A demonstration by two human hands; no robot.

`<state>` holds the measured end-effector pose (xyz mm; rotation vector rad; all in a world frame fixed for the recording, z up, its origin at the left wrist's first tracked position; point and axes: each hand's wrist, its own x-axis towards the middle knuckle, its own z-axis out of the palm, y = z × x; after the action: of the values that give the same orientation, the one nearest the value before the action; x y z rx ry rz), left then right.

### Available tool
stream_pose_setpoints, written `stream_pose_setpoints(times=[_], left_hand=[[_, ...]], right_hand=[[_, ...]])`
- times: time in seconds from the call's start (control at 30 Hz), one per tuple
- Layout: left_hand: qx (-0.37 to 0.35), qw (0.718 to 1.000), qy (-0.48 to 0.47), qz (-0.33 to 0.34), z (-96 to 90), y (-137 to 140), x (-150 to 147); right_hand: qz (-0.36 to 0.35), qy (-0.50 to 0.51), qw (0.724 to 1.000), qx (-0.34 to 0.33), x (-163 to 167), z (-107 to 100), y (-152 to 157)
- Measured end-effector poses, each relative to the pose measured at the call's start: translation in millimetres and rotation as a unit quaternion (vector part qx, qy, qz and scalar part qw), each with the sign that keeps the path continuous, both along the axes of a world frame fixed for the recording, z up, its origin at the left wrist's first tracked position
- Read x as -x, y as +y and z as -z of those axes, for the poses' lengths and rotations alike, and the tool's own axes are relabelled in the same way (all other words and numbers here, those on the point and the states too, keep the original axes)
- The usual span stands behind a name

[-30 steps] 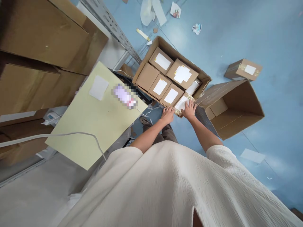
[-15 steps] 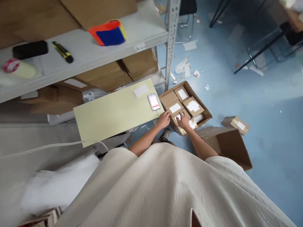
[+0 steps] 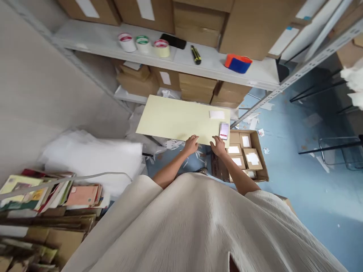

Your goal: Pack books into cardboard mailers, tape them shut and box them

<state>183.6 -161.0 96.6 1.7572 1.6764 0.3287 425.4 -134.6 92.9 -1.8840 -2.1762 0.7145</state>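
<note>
My left hand [image 3: 192,144] is at the front edge of a pale yellow tabletop [image 3: 172,117], fingers apart and slightly bent, holding nothing. To its right, my right hand [image 3: 218,146] is also open and empty, close to that same edge. A phone [image 3: 224,131] with a lit screen lies just beyond my right fingers, and a white slip of paper [image 3: 217,114] rests behind it. On the floor right of the table stands an open carton [image 3: 258,145] packed with several small labelled cardboard boxes [image 3: 252,158], partly hidden by my right forearm.
A grey metal shelf [image 3: 210,62] behind the table bears tape rolls [image 3: 161,48], a yellow-black utility knife [image 3: 195,54], a black flat object [image 3: 173,41] and an orange-blue item [image 3: 238,63]. Books [image 3: 82,195] and white wrapping material [image 3: 90,158] lie left. Paper scraps litter the blue floor.
Both hands have left the small boxes in the carton and moved to the table's front edge. The view has swung left, bringing books and more tape rolls into sight.
</note>
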Motion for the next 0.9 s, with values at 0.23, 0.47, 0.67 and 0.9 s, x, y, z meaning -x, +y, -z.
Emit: stream_pose_setpoints(times=[0.23,0.47,0.67,0.9], left_hand=[[-0.025,0.993,0.003,-0.117,-1.6,-77,131],[-0.041,0.957,0.017,-0.286,-9.1,-155,224],[-0.030,0.905,0.027,-0.424,-9.1,-221,256],[-0.006,0.839,0.011,-0.544,0.5,-272,244]], right_hand=[[-0.130,0.035,0.991,-0.009,147,-2,-27],[-0.317,-0.003,0.948,-0.021,278,-6,-32],[-0.463,0.032,0.885,-0.035,359,-2,-36],[-0.577,0.059,0.815,-0.008,402,4,-57]])
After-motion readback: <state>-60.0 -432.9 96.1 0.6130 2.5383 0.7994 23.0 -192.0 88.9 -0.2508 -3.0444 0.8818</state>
